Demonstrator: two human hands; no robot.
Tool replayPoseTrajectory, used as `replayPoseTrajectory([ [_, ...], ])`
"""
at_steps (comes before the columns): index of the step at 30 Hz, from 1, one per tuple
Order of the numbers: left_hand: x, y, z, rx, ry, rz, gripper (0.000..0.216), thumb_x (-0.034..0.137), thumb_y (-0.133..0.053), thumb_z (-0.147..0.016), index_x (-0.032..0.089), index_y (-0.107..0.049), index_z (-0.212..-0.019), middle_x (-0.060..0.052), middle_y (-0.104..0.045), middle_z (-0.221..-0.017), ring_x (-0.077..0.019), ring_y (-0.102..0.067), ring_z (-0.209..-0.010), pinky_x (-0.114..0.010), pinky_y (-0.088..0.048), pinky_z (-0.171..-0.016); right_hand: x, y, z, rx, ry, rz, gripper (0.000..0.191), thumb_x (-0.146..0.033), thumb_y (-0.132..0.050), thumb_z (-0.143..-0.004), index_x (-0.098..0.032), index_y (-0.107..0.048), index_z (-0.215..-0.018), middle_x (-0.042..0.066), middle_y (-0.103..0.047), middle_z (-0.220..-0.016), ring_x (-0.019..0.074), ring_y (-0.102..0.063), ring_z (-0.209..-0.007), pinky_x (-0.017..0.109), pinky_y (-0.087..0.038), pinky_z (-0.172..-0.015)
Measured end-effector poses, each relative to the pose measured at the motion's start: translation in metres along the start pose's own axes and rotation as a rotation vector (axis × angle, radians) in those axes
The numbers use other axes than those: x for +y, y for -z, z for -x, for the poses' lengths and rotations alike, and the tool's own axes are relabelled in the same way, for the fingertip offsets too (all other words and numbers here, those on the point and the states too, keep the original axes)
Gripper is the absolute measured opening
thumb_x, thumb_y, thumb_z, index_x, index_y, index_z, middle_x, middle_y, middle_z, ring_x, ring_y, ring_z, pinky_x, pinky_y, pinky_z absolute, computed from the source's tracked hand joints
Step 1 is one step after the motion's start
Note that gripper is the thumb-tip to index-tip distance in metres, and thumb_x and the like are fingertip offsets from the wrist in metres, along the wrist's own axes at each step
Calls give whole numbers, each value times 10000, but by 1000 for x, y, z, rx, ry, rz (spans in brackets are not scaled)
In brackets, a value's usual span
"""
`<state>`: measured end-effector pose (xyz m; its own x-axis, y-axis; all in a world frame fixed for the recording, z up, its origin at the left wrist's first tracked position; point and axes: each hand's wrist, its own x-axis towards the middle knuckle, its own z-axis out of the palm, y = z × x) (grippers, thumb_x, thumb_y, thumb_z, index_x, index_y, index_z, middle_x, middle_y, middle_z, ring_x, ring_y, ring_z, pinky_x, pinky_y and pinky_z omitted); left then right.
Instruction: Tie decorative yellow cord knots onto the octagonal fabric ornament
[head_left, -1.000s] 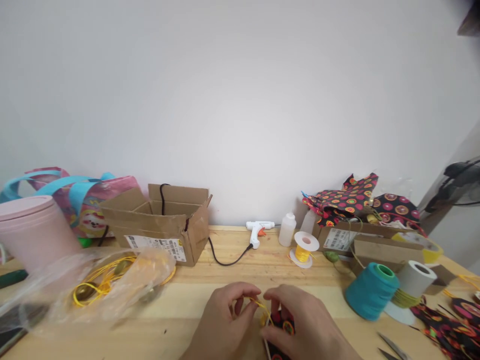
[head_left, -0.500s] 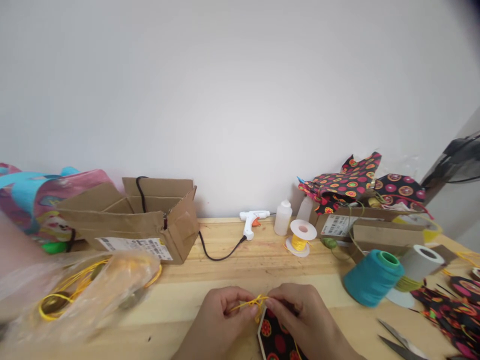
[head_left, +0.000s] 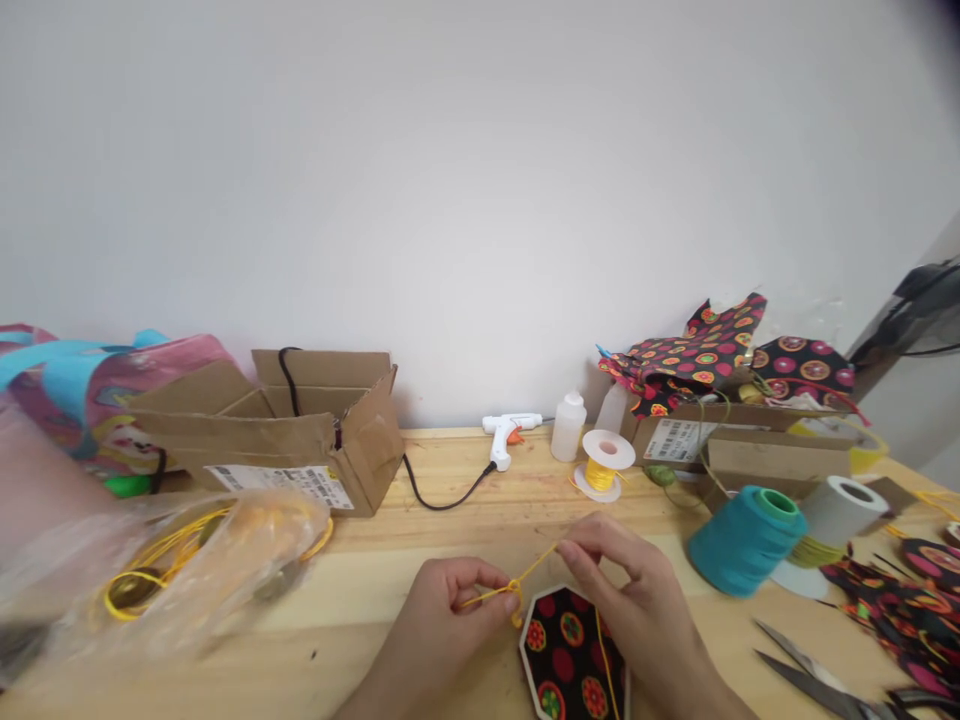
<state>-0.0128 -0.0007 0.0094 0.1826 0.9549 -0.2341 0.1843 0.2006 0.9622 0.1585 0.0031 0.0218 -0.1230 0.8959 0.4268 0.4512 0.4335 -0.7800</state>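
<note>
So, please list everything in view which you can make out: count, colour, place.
Held cord: one, yellow, front centre.
Octagonal piece: one, black, patterned, front centre.
Cord spool: one, white with yellow, back centre.
Glue gun: one, white and orange, back.
Bottles: two, whitish, near spool.
Cardboard boxes: at least two, brown, back.
Patterned fabric: several, multicoloured, right.
Thread cone: one, teal, right.
Roll: one, white, right.
Scissors: one pair, grey, front right.
Plastic bag: one, clear, left.
Strapped bag: one, pink and blue, left.
Large object: one, pink, blurred, left edge.
Table: one, pale, underneath.
Wall: one, grey, behind.
Left hand: one, bare, front.
Right hand: one, bare, front.
</note>
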Motion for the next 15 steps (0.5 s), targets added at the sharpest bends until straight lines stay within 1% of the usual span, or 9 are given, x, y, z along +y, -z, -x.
replayPoseTrajectory([
  [3, -3, 0, 0, 9, 11, 1, 194, 314, -608, -611, 129, -620, -670, -10, -647, -568, -123, -549, -513, -191, -362, -461, -2, 3, 0, 63, 19, -51, 192, -260, -454, -771, -175, -565, -641, 28, -533, -672, 147, -504, -656, 244, -404, -596],
  [7, -3, 0, 1, 26, 17, 11, 184, 304, -620, -598, 129, -616, -655, 5, -624, -545, -111, -528, -501, -185, -350, -462, -2, 3, 1, 125, 18, -52, 154, -244, -481, -756, -180, -581, -658, 28, -521, -723, 150, -504, -704, 247, -398, -635],
  [12, 0, 1, 1, 31, 20, 20, 194, 311, -629, -585, 127, -604, -644, 12, -602, -525, -108, -515, -484, -193, -347, -462, 3, 3, -1, 102, -47, -35, 202, -249, -453, -773, -173, -545, -611, 30, -519, -730, 151, -505, -715, 249, -402, -637],
  [14, 0, 2, 0, 33, 14, 16, 191, 311, -635, -576, 131, -608, -630, 18, -594, -516, -103, -506, -473, -188, -337, -452, 4, 2, -1, 83, -37, -26, 175, -243, -445, -775, -173, -543, -648, 37, -535, -762, 159, -510, -750, 262, -408, -668],
  [15, 0, 2, 0, 33, 11, 14, 191, 312, -638, -571, 131, -611, -625, 20, -590, -511, -99, -499, -466, -185, -329, -442, 4, 2, 0, 71, -14, -21, 136, -240, -449, -771, -176, -548, -703, 45, -544, -804, 166, -509, -788, 275, -409, -700],
])
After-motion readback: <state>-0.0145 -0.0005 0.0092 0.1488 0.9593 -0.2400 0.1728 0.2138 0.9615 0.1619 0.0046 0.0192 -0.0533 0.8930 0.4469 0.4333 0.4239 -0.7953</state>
